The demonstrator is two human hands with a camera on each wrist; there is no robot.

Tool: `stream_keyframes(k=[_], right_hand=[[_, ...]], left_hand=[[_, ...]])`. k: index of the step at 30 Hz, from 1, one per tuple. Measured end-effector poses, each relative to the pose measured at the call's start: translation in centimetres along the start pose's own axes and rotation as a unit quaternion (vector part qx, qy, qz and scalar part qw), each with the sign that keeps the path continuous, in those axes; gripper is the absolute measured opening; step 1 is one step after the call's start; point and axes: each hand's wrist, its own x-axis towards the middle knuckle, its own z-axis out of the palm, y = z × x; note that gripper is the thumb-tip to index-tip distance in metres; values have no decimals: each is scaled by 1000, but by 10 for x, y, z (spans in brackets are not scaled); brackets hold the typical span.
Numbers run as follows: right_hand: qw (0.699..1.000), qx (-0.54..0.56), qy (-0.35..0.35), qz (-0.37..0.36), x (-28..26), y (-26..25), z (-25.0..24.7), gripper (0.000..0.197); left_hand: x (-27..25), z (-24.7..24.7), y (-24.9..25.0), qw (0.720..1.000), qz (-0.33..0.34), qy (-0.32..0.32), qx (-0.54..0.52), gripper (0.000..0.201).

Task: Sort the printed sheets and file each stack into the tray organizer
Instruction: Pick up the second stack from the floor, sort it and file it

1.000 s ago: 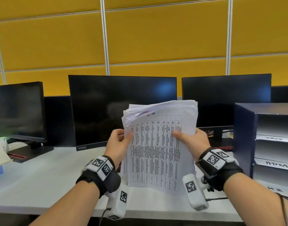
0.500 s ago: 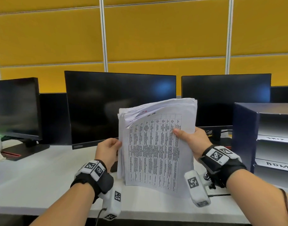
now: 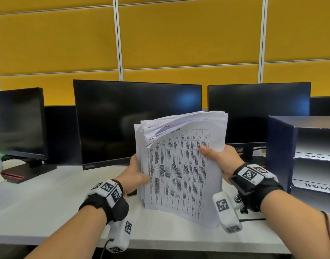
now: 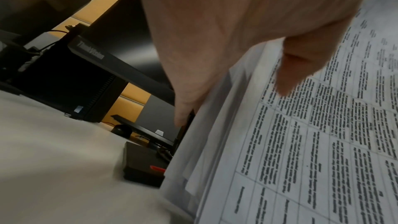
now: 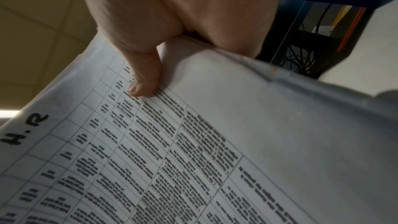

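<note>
Sheets (image 3: 181,176): white, black print in a ruled grid of cells; "H.R" in black marker on the front page, the same letters in red on a page behind it.
Wall panels (image 3: 54,38): mustard yellow, split by pale grey strips.
Monitors (image 3: 136,120): black, screens dark, a faint blue glare spot on each of two.
Table (image 3: 39,206): white.
Tray organizer (image 3: 280,152): dark navy shell, white shelf fronts lettered in black, one reading "ADMIN".
My wristbands (image 3: 104,199): black straps, white blocks with black square-code markers.
Monitor base (image 3: 14,176): black with a red stripe.
</note>
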Motion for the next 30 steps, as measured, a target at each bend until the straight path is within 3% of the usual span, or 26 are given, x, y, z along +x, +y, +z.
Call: stream_keyframes(k=[3,6,11,15,19,22,25,28,30], right_hand=[[1000,5,-23,-1,-2,-1,-3,29],[1000,7,-23,2,-3,0,-5,33],[993,-71,54,-71,-10,-3,16,27],[989,-104,28,-96,-21,-8,36,23],[990,-100,57,-77,-22,-6,21,48],[993,-101,21,-56,-22,-6,15,57],[992,-108,38,-61,-23,-8,14,52],[989,-104,71,-74,-24,-6,13,49],[984,-133,75,-87,-26,0,16,46]], left_hand=[[-1,1,14,996,36,42,-71,93],[0,6,28,984,80,119,-105,75],[-5,28,45,969,68,165,-174,32],[-9,43,58,961,99,206,-154,26],[-11,26,58,964,97,190,-159,45],[-13,21,61,971,88,139,-174,60],[-12,24,64,973,78,156,-149,55],[-12,19,64,967,62,154,-193,58],[-14,22,65,968,68,154,-184,47]])
